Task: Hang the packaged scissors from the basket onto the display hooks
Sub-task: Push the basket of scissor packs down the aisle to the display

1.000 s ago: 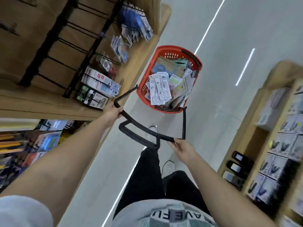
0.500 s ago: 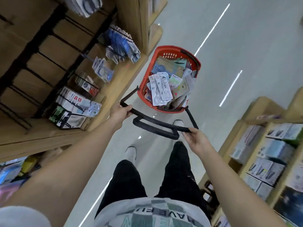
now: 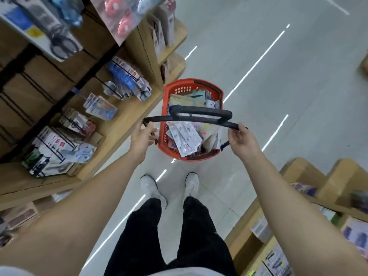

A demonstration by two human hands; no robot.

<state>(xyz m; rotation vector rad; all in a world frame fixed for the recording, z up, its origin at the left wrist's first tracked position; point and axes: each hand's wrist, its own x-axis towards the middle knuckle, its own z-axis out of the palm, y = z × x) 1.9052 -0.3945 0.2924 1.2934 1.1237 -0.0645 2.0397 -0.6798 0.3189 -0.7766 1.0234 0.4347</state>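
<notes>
Basket [image 3: 191,82], red and slotted, sits straight ahead of me, beyond my white shoes [image 3: 152,189]. I have it by its black handle [image 3: 199,112], which crosses above its middle. My left hand [image 3: 142,139] is at the basket's left side, fingers curled round the left end of the handle's thin bar. My right hand [image 3: 242,141] is at the basket's right side, thumb and fingers wrapped round the bar's right end. Both grips are closed on the handle, and neither touches anything inside. The packaged scissors [image 3: 187,135] lie in the basket, on top of the heap toward its near end, flat clear-and-white packs slanting across each other. They are below the handle and between my two hands, nearer my left than my right. More packs and cards fill the basket's far end, too blurred to name. Left of the basket stands the wooden display [image 3: 127,114], its edge just beside the basket's left wall. Black hooks [image 3: 38,87] jut from its back panel, well to the left of the basket, and some carry hanging packs of scissors. Whether the basket rests on the floor [image 3: 278,96] or hangs from my grip I cannot tell. Right of the basket, past my right arm, more shelving with boxed goods shows, blurred.
</notes>
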